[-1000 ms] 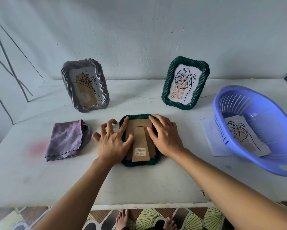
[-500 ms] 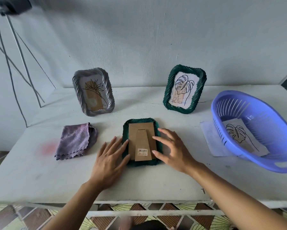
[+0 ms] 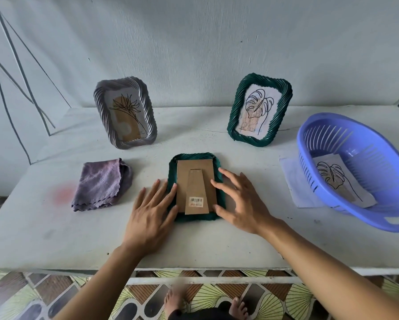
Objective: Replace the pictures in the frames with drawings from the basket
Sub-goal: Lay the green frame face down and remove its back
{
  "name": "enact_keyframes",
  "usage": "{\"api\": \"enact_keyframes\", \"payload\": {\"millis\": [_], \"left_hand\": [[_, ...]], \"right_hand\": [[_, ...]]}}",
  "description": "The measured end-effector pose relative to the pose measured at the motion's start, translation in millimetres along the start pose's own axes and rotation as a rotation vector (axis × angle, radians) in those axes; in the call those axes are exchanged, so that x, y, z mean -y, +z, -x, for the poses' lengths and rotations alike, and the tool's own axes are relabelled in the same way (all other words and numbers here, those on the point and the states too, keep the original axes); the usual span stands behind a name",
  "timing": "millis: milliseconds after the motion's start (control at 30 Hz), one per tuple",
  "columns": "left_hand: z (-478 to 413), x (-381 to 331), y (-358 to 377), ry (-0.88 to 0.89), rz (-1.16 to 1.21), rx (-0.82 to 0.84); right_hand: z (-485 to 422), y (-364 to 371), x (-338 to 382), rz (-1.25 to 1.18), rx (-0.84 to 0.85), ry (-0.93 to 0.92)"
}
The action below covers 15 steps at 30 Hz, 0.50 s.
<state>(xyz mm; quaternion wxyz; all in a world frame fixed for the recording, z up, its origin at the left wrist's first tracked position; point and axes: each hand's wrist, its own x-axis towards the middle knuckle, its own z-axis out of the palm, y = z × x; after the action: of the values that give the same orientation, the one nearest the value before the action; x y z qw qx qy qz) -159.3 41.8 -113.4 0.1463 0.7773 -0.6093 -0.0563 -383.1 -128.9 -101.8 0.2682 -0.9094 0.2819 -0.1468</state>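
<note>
A dark green woven frame (image 3: 195,158) lies face down in the middle of the table, its brown cardboard back and stand (image 3: 196,188) facing up. My left hand (image 3: 151,212) lies flat with straight fingers against the frame's left edge. My right hand (image 3: 239,202) rests with spread fingers on the frame's right edge. A grey frame (image 3: 124,112) with a flower picture and a second green frame (image 3: 259,109) with a leaf picture stand upright at the back. A blue basket (image 3: 332,197) at the right holds a leaf drawing (image 3: 339,181).
A folded purple cloth (image 3: 101,184) lies left of the face-down frame. A white sheet (image 3: 295,183) sticks out from under the basket. The white table (image 3: 194,248) ends at its front edge close to my body; a wall stands right behind the upright frames.
Both hands have slid back off the cardboard back toward the frame's near side edges. My left fingers, curled a second ago, are straight now.
</note>
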Motion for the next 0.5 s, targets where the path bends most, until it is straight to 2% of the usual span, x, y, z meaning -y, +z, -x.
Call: {"api": "enact_keyframes", "payload": {"millis": [500], "left_hand": [[2.4,-0.7,2.3,0.027,-0.025,-0.028]], "right_hand": [[1.4,-2.6,9.2,0.108,0.075,0.034]]}}
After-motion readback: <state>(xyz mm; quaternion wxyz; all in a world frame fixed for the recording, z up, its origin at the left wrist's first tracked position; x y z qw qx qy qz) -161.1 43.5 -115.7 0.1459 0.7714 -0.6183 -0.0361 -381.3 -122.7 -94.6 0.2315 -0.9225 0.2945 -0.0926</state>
